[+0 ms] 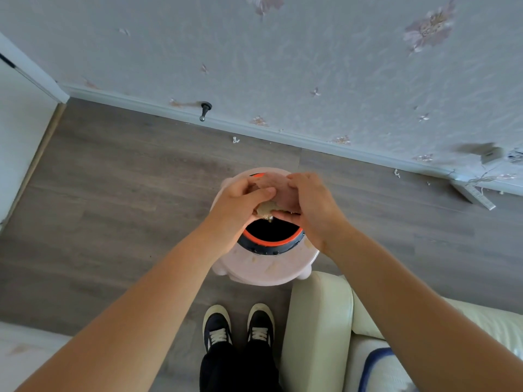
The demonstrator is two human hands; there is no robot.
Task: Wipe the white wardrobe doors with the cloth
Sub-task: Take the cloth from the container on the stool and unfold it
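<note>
Grip of left hand point(240, 200) and right hand point(312, 203) squeezes bunched pink-tan cloth point(278, 197) over black bucket point(271, 249).

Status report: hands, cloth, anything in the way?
Left hand and right hand both grip the cloth. Cloth bunched above bucket on stool. Close on the right, a sofa.

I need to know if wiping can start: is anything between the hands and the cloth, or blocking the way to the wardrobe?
Nothing visible. The left hand and right hand grip the cloth directly, above the bucket. The white panel at far left may be the wardrobe; only floor shows between.
</note>
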